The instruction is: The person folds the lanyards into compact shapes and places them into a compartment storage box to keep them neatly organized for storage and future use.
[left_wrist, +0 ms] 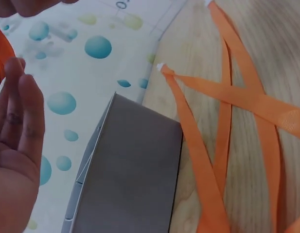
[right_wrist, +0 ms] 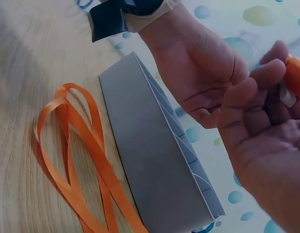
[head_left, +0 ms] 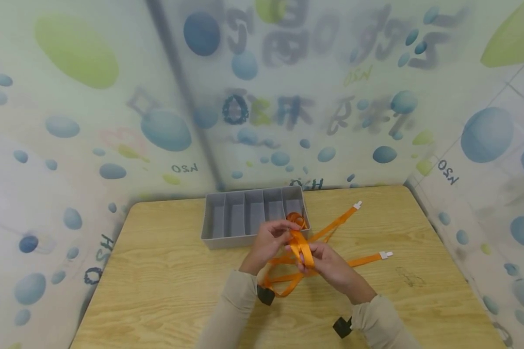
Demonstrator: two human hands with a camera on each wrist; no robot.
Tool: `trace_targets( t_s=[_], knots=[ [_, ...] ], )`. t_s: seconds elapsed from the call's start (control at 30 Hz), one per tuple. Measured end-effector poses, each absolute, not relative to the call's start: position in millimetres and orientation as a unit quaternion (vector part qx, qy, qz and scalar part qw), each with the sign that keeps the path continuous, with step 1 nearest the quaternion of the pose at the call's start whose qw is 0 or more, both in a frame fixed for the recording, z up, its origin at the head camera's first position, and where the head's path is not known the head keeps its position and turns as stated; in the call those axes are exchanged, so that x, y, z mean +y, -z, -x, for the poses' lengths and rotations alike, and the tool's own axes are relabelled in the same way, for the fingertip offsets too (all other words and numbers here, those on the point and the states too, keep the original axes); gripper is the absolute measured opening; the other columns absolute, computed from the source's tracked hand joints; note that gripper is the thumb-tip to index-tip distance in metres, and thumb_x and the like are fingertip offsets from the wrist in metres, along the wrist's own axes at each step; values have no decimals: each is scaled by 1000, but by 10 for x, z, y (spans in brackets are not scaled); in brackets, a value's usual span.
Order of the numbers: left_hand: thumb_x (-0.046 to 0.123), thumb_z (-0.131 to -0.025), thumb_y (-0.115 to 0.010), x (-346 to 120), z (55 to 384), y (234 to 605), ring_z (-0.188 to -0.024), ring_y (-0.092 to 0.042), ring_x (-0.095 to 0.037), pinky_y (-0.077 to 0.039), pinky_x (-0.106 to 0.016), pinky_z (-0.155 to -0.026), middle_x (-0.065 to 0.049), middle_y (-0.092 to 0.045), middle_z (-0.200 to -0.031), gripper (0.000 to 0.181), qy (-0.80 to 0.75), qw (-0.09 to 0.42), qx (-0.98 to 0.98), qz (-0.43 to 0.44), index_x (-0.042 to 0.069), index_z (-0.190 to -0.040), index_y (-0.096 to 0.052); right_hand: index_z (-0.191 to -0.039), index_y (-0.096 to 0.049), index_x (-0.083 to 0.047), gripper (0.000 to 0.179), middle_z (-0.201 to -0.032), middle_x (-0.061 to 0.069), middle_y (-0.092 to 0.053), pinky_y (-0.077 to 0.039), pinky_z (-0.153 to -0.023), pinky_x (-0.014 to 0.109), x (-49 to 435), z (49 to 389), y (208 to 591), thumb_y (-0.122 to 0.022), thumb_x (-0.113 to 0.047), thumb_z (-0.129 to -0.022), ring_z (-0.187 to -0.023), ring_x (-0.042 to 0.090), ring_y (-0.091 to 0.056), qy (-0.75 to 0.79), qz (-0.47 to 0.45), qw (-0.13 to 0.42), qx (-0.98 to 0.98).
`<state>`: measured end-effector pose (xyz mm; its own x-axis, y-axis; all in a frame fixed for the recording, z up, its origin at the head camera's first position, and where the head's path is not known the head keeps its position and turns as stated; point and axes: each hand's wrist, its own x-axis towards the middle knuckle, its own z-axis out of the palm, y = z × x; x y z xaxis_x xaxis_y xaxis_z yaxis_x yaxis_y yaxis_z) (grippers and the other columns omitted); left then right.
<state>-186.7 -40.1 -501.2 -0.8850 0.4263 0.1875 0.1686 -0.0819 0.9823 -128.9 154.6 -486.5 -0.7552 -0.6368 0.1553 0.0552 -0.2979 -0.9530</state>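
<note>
Both hands are raised together over the front right corner of the grey tray, working on a looped orange ribbon strap. The left hand pinches the top of the loops between thumb and fingers. The right hand grips the lower part from the right. In the right wrist view, a small white piece shows beside the orange strap, against the fingers of the right hand. Beneath the hands, more orange straps lie crossed on the table, with white end clips.
The tray has several narrow compartments in a row; the rightmost holds a coiled orange strap. It stands at the back of the wooden table, near a patterned curtain. Dark wrist cameras sit on both wrists.
</note>
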Motion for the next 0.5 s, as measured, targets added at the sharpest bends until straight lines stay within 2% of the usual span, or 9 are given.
trace_targets(
  t_s=[0.07, 0.2, 0.3, 0.43, 0.5],
  knots=[
    [-3, -96, -61, -392, 1847, 5025, -82, -65, -12, -55, -26, -73, -25, -68, -110, 16, -710, 93, 663, -218, -7, -109, -69, -117, -67, -7, 25, -87, -5, -64, -47, -73, 22, 1539, 1285, 4873, -44, -10, -107, -79, 6, -55, 769, 253, 217, 546],
    [8, -96, -64, -371, 1777, 5070, -66, -61, -14, -54, -28, -63, -19, -70, -102, 23, -731, 88, 644, -209, -8, -112, -68, -103, -67, -9, 22, -88, -5, -67, -49, -75, 21, 1539, 1284, 4888, -46, -12, -107, -81, 6, -58, 783, 233, 191, 544],
    [12, -97, -63, -339, 1725, 5124, -60, -57, -13, -53, -27, -59, -29, -67, -92, 28, -742, 80, 631, -211, -12, -112, -66, -101, -67, -8, 21, -88, -5, -67, -50, -74, 21, 1547, 1289, 4898, -48, -14, -106, -79, 6, -58, 792, 209, 181, 544],
    [2, -99, -57, -283, 1675, 5205, -57, -58, -11, -53, -22, -58, -42, -59, -85, 24, -743, 62, 632, -213, -19, -111, -64, -101, -69, -11, 21, -87, -5, -68, -51, -72, 20, 1563, 1305, 4907, -50, -17, -106, -77, 5, -59, 800, 167, 175, 550],
    [-3, -99, -54, -254, 1650, 5235, -56, -58, -12, -54, -24, -56, -42, -59, -82, 23, -739, 52, 636, -218, -21, -113, -62, -102, -69, -10, 21, -86, -4, -68, -51, -71, 19, 1570, 1312, 4914, -50, -18, -106, -76, 6, -59, 800, 153, 170, 554]
  ],
)
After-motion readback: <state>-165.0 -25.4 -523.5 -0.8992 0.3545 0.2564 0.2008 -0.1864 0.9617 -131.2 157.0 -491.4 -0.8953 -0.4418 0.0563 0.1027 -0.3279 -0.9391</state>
